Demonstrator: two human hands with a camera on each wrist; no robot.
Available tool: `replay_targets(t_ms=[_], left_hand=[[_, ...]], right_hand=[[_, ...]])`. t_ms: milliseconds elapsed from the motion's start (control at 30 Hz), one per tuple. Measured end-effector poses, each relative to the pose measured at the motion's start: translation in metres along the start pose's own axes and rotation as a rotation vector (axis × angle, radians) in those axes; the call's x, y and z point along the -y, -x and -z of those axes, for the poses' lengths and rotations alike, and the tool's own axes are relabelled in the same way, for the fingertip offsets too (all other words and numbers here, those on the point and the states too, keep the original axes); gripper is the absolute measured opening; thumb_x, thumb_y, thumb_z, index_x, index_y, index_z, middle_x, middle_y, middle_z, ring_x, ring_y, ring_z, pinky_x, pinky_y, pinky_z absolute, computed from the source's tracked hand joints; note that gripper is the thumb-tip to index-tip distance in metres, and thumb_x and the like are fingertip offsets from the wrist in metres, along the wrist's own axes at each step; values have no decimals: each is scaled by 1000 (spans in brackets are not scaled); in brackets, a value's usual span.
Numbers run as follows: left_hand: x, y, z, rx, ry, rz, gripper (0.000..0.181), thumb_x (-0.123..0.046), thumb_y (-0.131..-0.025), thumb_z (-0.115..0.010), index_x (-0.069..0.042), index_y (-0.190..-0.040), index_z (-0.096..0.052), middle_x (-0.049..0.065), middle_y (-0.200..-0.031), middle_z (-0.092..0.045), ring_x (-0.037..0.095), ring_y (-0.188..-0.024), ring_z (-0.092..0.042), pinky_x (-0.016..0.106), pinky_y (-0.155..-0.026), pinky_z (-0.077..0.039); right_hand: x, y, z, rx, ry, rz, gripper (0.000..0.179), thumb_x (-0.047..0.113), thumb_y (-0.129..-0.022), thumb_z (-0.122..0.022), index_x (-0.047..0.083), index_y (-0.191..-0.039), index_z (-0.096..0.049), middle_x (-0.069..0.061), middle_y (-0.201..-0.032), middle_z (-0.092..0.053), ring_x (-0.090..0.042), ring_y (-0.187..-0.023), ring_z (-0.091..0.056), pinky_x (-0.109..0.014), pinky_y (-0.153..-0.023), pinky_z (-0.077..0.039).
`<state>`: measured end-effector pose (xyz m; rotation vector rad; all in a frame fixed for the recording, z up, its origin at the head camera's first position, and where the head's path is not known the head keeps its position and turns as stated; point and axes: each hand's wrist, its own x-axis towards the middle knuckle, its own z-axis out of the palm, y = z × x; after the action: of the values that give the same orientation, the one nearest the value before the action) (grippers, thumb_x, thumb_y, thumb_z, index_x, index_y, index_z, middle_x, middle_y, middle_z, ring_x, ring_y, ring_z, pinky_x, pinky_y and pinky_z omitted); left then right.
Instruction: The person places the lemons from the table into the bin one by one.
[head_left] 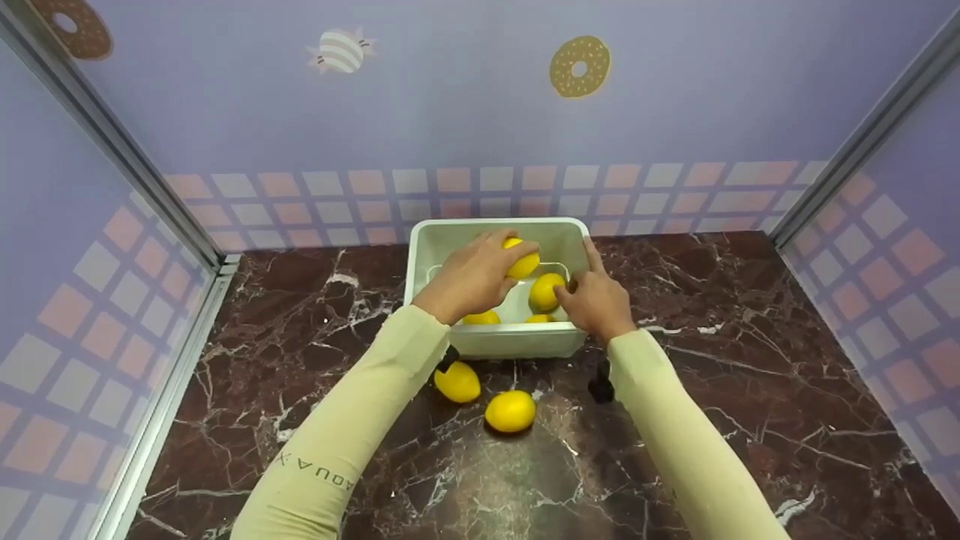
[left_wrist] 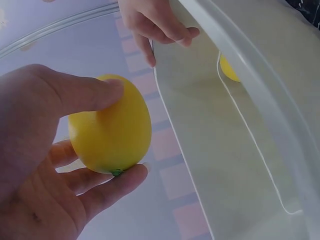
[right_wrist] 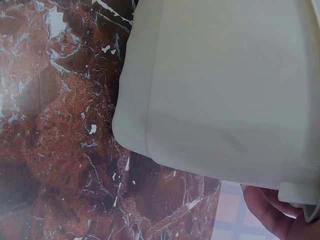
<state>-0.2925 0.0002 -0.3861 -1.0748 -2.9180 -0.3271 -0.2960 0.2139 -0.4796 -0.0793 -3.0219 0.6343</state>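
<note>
My left hand (head_left: 472,274) holds a lemon (left_wrist: 115,125) between thumb and fingers, above the inside of a pale plastic bin (head_left: 517,339). Its green stem end points down toward the fingertips in the left wrist view. At the bin's right rim, my right hand (head_left: 600,300) grips the wall, index finger stretched along the outside and thumb over the inside. In the right wrist view, fingers (right_wrist: 267,210) show curled under the rim. Inside the bin lie a lemon (head_left: 546,292) near my right thumb and two more partly hidden behind the front wall.
Two lemons lie on the dark marbled table (head_left: 720,420) in front of the bin: one lemon (head_left: 457,382) by the left wrist, another lemon (head_left: 511,411) nearer the person. A patterned purple wall (head_left: 465,112) stands close behind the bin, with side walls left and right.
</note>
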Motion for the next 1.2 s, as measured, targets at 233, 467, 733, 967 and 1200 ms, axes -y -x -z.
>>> replay_targets(t_ms=[233,467,733,967,1200], left_hand=[[4,-8,-3,3,4,6,55,-20,-94,-62,-31,-144,-44,5,-145,-43,24,-131,-45,41,-104,-45],[8,-15,-7,-8,26,1,54,-18,-93,-63,-27,-143,-46,6,-141,-46,25,-128,-48,41,-105,-45],[11,-19,-7,-16,41,22,53,-17,-92,-64,-26,-142,-48,6,-143,-47,27,-126,-51,42,-103,-47],[12,-21,-7,-33,31,30,55,-16,-92,-63,-27,-143,-47,8,-139,-47,28,-120,-53,41,-100,-49],[11,-22,-8,-32,33,23,55,-16,-92,-63,-26,-143,-47,9,-138,-48,27,-119,-53,40,-101,-48]], right_hand=[[0,-1,0,-10,-4,2,55,39,-90,-59,4,-132,-58,2,-163,-14,-28,-74,-60,-44,-71,-49],[0,-2,0,-9,9,5,60,39,-90,-59,5,-138,-52,2,-163,-14,-29,-72,-60,-43,-67,-48],[1,-2,-2,-2,-1,-9,56,40,-90,-58,5,-134,-56,4,-163,-14,-30,-76,-61,-46,-72,-49],[2,0,-1,5,3,3,42,41,-91,-58,5,-108,-70,4,-164,-12,-31,-80,-62,-48,-76,-50],[0,1,0,-3,5,8,37,40,-91,-58,6,-99,-71,3,-164,-13,-32,-80,-62,-48,-75,-50]])
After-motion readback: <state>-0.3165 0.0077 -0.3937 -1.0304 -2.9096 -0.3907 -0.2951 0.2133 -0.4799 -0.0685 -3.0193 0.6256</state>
